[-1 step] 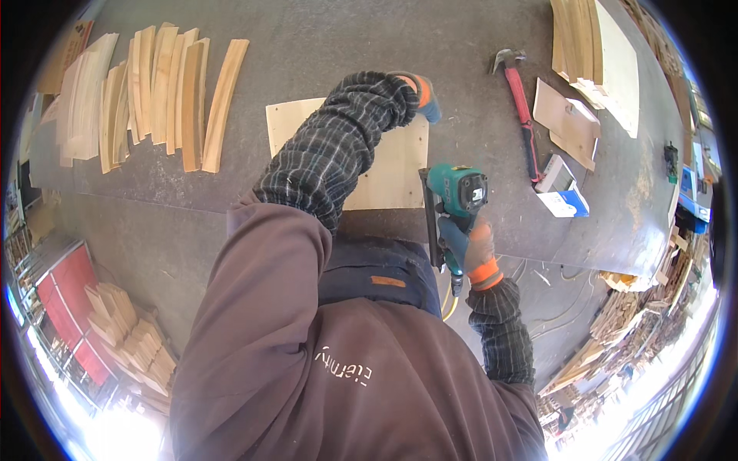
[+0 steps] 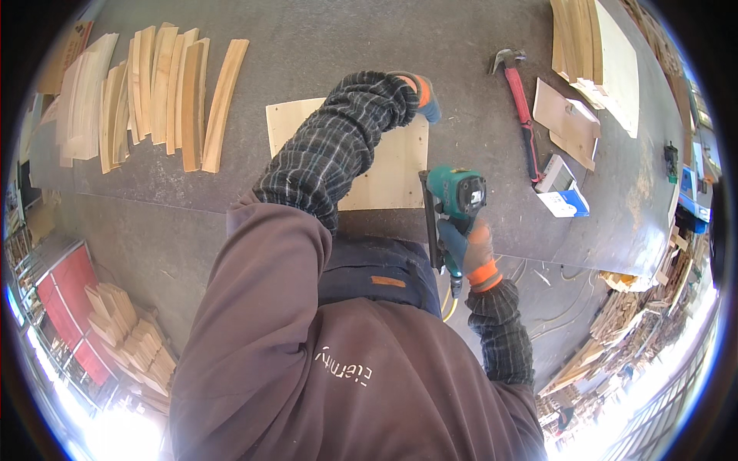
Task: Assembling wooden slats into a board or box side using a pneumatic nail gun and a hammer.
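Note:
My right hand (image 2: 474, 244), in a grey-blue and orange glove, grips a teal and black air nail gun (image 2: 457, 190) by its handle. The gun's head is just off the right edge of a pale plywood panel (image 2: 393, 173) that lies at the near edge of the worktable (image 2: 307, 58). Small dark dots show along the panel's right side. Stretched across the panel, my left arm ends at its far right corner, where my gloved left hand (image 2: 424, 96) rests. The checked sleeve hides much of that hand, and its fingers cannot be made out clearly.
Curved wooden strips (image 2: 165, 92) lie at the far left. Right of the panel are a red-handled claw hammer (image 2: 520, 107), brown cardboard pieces (image 2: 567, 121) and a small opened box (image 2: 561, 188). More curved wood (image 2: 588, 46) sits far right. A yellow hose (image 2: 450, 309) hangs below the gun.
The nail gun's head has tilted very slightly in my right hand. Everything else looks the same.

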`<act>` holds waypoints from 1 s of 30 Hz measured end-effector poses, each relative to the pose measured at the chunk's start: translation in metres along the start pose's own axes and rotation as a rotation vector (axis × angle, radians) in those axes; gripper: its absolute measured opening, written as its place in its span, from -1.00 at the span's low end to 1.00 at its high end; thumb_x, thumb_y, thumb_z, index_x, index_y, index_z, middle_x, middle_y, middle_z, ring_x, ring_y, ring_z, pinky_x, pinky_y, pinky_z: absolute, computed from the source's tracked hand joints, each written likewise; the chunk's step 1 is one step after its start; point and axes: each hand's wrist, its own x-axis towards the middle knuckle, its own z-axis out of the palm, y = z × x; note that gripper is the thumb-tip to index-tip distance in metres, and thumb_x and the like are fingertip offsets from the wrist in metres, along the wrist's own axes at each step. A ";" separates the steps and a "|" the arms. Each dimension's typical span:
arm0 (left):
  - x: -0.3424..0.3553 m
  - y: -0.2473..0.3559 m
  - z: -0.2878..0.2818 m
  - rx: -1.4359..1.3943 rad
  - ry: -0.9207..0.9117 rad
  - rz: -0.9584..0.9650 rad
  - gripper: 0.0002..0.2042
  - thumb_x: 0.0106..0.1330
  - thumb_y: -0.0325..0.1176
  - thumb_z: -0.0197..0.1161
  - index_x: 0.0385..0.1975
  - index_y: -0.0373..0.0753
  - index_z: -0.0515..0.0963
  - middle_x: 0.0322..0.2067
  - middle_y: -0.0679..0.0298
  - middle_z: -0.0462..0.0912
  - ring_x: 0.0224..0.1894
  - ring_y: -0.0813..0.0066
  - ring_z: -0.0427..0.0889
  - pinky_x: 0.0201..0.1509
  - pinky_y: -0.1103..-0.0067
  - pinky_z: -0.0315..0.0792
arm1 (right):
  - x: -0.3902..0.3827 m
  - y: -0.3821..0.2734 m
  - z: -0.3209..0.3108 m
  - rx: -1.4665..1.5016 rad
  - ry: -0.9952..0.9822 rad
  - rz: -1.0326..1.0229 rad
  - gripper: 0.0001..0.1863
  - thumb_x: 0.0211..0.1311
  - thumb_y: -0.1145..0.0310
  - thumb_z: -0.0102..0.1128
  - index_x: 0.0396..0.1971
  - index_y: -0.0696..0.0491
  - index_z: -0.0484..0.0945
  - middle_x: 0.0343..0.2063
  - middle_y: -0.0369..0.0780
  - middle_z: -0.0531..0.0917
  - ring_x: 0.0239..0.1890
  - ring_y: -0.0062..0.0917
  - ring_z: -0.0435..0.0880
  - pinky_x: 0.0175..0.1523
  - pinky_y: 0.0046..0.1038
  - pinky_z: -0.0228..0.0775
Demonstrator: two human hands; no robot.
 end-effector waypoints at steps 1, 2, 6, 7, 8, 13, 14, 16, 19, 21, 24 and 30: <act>0.001 -0.001 0.000 0.004 -0.013 0.018 -0.40 0.35 0.10 0.35 0.21 -0.25 0.69 0.19 -0.05 0.70 0.19 -0.06 0.68 0.29 0.10 0.48 | -0.003 0.001 0.001 0.001 0.000 0.000 -0.75 0.33 0.39 0.36 -0.07 0.17 0.73 -0.31 -0.24 0.80 -0.27 -0.65 0.66 -0.12 -0.43 0.57; 0.002 -0.001 0.001 0.006 -0.014 0.019 -0.40 0.35 0.10 0.35 0.21 -0.25 0.69 0.19 -0.05 0.70 0.19 -0.06 0.68 0.29 0.10 0.48 | -0.006 0.001 0.002 -0.035 0.013 0.011 -0.75 0.33 0.40 0.35 -0.05 0.17 0.72 -0.30 -0.24 0.80 -0.27 -0.64 0.67 -0.12 -0.43 0.57; 0.024 -0.004 0.004 0.025 0.007 0.050 -0.41 0.36 0.10 0.32 0.18 -0.26 0.71 0.17 -0.07 0.71 0.18 -0.03 0.69 0.27 0.10 0.48 | -0.016 0.011 0.001 0.049 0.045 -0.012 -0.74 0.32 0.43 0.35 -0.03 0.17 0.71 -0.33 -0.25 0.79 -0.30 -0.62 0.68 -0.15 -0.42 0.58; 0.037 -0.009 0.007 0.041 -0.008 0.060 -0.41 0.36 0.10 0.32 0.18 -0.26 0.71 0.17 -0.07 0.71 0.18 -0.02 0.69 0.28 0.11 0.48 | -0.021 0.010 -0.002 0.051 0.044 -0.014 -0.74 0.32 0.43 0.35 -0.03 0.17 0.71 -0.33 -0.25 0.79 -0.30 -0.62 0.68 -0.15 -0.42 0.58; 0.047 -0.010 0.009 0.045 -0.005 0.062 -0.41 0.36 0.10 0.32 0.18 -0.26 0.71 0.17 -0.07 0.71 0.18 -0.02 0.69 0.28 0.11 0.48 | -0.027 0.009 -0.007 0.057 0.065 -0.019 -0.74 0.32 0.43 0.36 -0.03 0.17 0.70 -0.33 -0.26 0.79 -0.30 -0.62 0.68 -0.15 -0.42 0.58; 0.070 -0.118 -0.002 0.192 0.288 0.220 -0.51 0.35 0.03 0.37 0.17 -0.12 0.74 0.12 0.10 0.78 0.11 0.17 0.76 0.25 0.26 0.53 | -0.027 0.017 -0.035 -0.065 0.176 -0.034 -0.73 0.31 0.41 0.38 -0.05 0.17 0.68 -0.29 -0.26 0.79 -0.26 -0.65 0.68 -0.12 -0.42 0.59; 0.062 -0.122 -0.017 0.107 0.266 0.256 -0.55 0.42 -0.03 0.32 0.19 -0.11 0.72 0.16 0.14 0.76 0.15 0.18 0.75 0.27 0.28 0.53 | -0.026 0.031 -0.050 -0.056 0.213 -0.028 -0.73 0.31 0.41 0.38 -0.05 0.17 0.68 -0.29 -0.26 0.79 -0.26 -0.65 0.68 -0.12 -0.42 0.59; 0.031 -0.165 -0.042 0.142 0.342 0.419 -0.62 0.58 -0.26 0.13 0.31 -0.13 0.63 0.29 0.17 0.68 0.24 0.21 0.70 0.35 0.37 0.51 | -0.015 0.068 -0.074 -0.305 0.377 -0.074 -0.68 0.30 0.45 0.32 0.05 0.14 0.65 -0.26 -0.20 0.81 -0.24 -0.51 0.76 -0.07 -0.36 0.61; -0.032 -0.262 -0.032 -0.526 0.598 0.225 -0.56 0.69 -0.30 -0.09 0.45 -0.30 0.42 0.41 0.07 0.53 0.42 0.27 0.55 0.53 0.45 0.38 | 0.016 0.092 -0.104 -0.522 0.445 -0.140 -0.52 0.27 0.47 0.27 0.21 0.06 0.57 -0.13 -0.09 0.81 -0.14 -0.22 0.82 -0.01 -0.24 0.63; -0.055 -0.203 -0.012 -1.228 0.548 0.086 -0.53 0.68 -0.35 -0.08 0.52 -0.33 0.30 0.46 -0.03 0.44 0.44 0.24 0.53 0.53 0.45 0.40 | 0.003 0.112 -0.123 -0.606 0.542 -0.138 -0.46 0.25 0.47 0.26 0.27 0.03 0.54 -0.05 -0.06 0.79 -0.06 -0.12 0.79 0.02 -0.18 0.63; -0.072 -0.219 0.031 -1.044 0.797 0.036 -0.49 0.68 -0.17 -0.02 0.48 -0.36 0.35 0.43 -0.01 0.49 0.40 0.19 0.56 0.48 0.43 0.45 | 0.014 0.123 -0.135 -0.687 0.571 -0.244 -0.32 0.22 0.40 0.32 0.40 0.01 0.44 0.11 0.03 0.71 0.07 0.03 0.73 0.10 -0.07 0.61; -0.092 -0.223 0.105 -1.996 0.809 -0.001 -0.42 0.60 0.00 0.10 0.31 -0.43 0.50 0.22 -0.04 0.66 0.19 0.17 0.71 0.28 0.38 0.58 | 0.029 0.097 -0.133 -0.909 0.444 -0.203 -0.11 0.18 0.16 0.51 0.48 0.06 0.31 0.15 0.09 0.67 0.14 0.08 0.67 0.18 -0.03 0.55</act>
